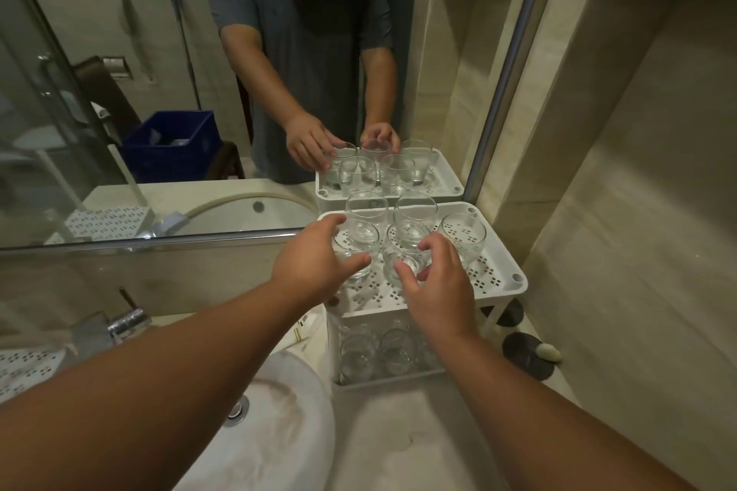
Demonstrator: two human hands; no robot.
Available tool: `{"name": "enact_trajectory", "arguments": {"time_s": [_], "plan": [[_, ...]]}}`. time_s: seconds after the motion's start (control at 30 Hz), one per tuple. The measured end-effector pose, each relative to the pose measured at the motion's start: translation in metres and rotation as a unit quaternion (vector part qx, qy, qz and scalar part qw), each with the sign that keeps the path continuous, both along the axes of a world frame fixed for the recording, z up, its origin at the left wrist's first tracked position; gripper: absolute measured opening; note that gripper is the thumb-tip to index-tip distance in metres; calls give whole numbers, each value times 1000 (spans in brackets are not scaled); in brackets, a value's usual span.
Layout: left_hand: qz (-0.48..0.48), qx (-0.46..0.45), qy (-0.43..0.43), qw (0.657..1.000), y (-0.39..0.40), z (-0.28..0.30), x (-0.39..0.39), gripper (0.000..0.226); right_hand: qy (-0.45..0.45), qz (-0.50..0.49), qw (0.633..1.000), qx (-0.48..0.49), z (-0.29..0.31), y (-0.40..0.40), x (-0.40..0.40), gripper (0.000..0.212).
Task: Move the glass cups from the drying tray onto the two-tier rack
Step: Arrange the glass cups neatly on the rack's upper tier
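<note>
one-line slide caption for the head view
Both hands setting clear glass cups on white two-tier rack.

Sink (279,403): white basin at seven o'clock, drain showing.
Tap (119,325): chrome, at nine o'clock.
Mirror (239,92): fills twelve o'clock.
Blue crate (171,143): reflected, at ten o'clock.
Bench (399,431): beige stone.

Clear, glossy glass cups (406,251); white perforated matt plastic two-tier rack (514,283); glossy white ceramic basin (287,411); polished chrome metal tap (123,321).
</note>
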State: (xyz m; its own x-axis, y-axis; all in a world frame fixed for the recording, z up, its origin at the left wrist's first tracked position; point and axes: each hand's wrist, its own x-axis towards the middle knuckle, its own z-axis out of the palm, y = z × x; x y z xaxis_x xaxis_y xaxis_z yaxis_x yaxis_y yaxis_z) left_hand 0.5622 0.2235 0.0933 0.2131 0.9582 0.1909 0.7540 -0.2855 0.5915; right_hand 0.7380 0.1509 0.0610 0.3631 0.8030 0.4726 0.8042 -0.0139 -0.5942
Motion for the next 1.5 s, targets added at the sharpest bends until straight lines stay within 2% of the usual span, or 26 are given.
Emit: {"name": "enact_trajectory", "arguments": {"time_s": [0.3, 0.43, 0.9, 1.13, 1.2, 1.27, 1.33, 1.4, 1.5], "plan": [[-14, -21, 62, 998, 6, 10, 1, 88, 17, 41, 999, -3, 3, -7, 3, 28], [-22, -31, 60, 998, 3, 13, 2, 87, 8, 74, 997, -5, 4, -14, 6, 27], [-22, -66, 35, 997, 6, 16, -2, 84, 63, 133, 988, -49, 8, -28, 9, 26], [-45, -77, -18, 996, 0, 15, -6, 70, 99, 163, 979, -72, 14, -39, 7, 42], [-44, -78, -31, 995, -1, 15, -4, 69, 100, 147, 983, -48, 23, -36, 17, 43], [-26, -70, -22, 997, 0, 16, 0, 67, 52, 82, 995, 13, 33, -28, 35, 42], [1, -59, 6, 998, 1, 18, 4, 66, -18, 16, 999, 29, 42, -16, 55, 48], [15, -56, 20, 998, 2, 19, 8, 67, -46, -5, 998, -37, 46, -3, 71, 61], [12, -55, 33, 998, 6, 20, 11, 69, -19, 25, 992, -122, 41, 9, 81, 73]]}}
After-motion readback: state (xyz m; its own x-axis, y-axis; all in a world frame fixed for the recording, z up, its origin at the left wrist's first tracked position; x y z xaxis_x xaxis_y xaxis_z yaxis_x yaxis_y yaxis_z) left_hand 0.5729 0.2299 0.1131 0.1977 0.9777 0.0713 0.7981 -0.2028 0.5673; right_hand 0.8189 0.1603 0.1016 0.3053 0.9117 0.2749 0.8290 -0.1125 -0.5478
